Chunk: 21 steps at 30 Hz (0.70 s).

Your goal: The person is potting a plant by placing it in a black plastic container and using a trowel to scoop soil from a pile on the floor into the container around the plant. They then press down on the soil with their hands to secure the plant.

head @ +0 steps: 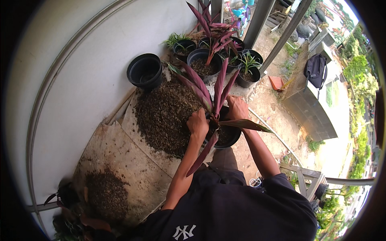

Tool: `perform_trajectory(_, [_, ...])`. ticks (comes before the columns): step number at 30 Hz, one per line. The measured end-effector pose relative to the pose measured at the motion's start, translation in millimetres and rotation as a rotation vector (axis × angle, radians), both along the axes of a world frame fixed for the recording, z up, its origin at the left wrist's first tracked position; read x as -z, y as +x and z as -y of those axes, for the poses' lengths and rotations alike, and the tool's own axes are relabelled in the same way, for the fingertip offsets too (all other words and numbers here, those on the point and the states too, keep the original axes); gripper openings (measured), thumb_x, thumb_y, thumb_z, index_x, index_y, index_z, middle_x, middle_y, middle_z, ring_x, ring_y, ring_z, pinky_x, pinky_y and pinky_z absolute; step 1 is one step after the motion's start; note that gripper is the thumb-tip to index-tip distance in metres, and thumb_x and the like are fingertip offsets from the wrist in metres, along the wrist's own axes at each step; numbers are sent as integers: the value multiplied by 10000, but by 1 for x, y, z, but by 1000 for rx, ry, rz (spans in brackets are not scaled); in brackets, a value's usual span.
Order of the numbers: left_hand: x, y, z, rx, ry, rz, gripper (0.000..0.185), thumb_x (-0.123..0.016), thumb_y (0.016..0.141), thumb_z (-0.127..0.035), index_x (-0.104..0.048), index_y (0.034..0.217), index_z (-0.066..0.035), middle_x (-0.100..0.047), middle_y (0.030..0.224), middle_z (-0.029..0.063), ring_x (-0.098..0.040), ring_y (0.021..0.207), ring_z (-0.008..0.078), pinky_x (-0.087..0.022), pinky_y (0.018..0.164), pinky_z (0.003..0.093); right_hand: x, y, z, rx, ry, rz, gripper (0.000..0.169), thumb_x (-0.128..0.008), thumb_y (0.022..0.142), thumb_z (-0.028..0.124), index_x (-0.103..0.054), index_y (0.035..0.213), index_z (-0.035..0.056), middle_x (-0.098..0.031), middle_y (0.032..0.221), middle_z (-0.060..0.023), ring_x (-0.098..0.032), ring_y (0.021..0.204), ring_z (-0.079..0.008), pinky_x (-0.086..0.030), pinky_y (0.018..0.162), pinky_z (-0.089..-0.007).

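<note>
A black plastic plant pot (226, 145) stands right before me, partly hidden by leaves and hands. Dark potting mix shows inside it, around the stem of a ti plant with long purple-red leaves (220, 87). My left hand (199, 123) is curled at the pot's left rim, and its fingertips are hidden. On the far right side of the rim, my right hand (237, 108) is closed in the same way, behind a leaf that spreads rightward. Left of the pot, a broad heap of brown potting mix (166, 117) reaches close to my left hand.
A black pot (144, 72) without a plant stands by the white wall (90, 75). Several potted plants (203, 64) are grouped at the back, near metal posts (259, 24). A smaller soil pile (107, 194) lies lower left. An orange dustpan (276, 82) and a backpack (315, 70) are to the right.
</note>
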<state>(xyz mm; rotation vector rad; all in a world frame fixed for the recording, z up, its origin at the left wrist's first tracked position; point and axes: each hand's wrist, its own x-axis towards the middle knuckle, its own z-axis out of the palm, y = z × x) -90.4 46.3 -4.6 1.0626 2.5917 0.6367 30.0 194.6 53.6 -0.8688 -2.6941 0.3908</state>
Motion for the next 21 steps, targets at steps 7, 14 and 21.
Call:
perform_trajectory(7, [-9, 1, -1, 9, -15, 14, 320, -868, 852, -171, -648, 1048, -45, -764, 1040, 200, -758, 1008, 446, -616, 818, 550, 25, 7, -1, -30, 95, 172, 928, -981, 569, 536, -593, 1280, 84, -702, 928, -193, -715, 971, -429, -573, 799, -538])
perform_trajectory(14, [-11, 2, -4, 27, -16, -6, 313, -867, 852, -178, -653, 1036, -45, -766, 1048, 196, -760, 1007, 445, -618, 825, 549, 57, 12, -9, -44, 98, 67, 868, -974, 582, 506, -588, 1233, 81, -687, 917, -212, -690, 1005, -457, -564, 803, -559])
perform_trajectory(21, [-11, 1, -2, 10, -46, -3, 305, -866, 861, -190, -657, 1041, -58, -765, 1042, 185, -763, 1005, 432, -621, 829, 548, 30, 3, -6, 7, 27, 38, 779, -950, 650, 423, -619, 1279, 106, -703, 1022, -238, -689, 1065, -445, -569, 781, -542])
